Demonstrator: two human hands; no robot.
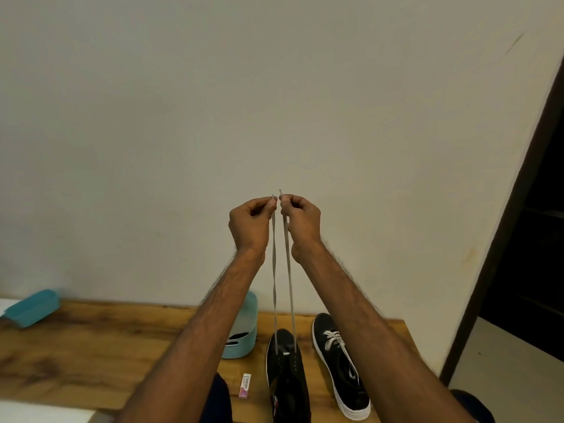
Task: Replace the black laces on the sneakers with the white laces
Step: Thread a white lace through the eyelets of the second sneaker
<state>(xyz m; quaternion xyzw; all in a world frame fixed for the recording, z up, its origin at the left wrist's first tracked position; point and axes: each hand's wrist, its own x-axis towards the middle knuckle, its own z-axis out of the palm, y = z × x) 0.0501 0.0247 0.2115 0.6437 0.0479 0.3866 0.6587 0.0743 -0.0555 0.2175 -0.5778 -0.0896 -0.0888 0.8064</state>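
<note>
Both ends of a flat white lace are held up before the plain pale wall, one by the left hand and one by the right hand. In each hand, thumb and forefinger are pinched on the lace just below its tip, and the other fingers are curled in. The hands are set level and almost touching, so the two tips stand nearly even.

From the fingers the two strands drop taut toward 6 o'clock. They are threaded through the foremost pair of eyelets of the near black sneaker, a low fabric shoe on the brown wooden table. Its long axis is laid from 12 to 6 o'clock, toe toward the wall, and the unfilled eyelets are ranged toward 6 o'clock from where the lace enters.

The step in hand is judged to be the evening of the two halves. For the next crossing, each end would have to be brought down to the following eyelets, each strand being nearest the hand that holds it.

Just beside this shoe, at 3 o'clock, a second black sneaker with a white sole is laid, laced in white; the table's right edge is close beyond it. At 10 o'clock a round teal basket is placed, with something dark inside that cannot be identified. At 9 o'clock a small white and pink packet is seen. A teal plastic lid is set well apart, by the far left edge. Open room is left above the shoe.
</note>
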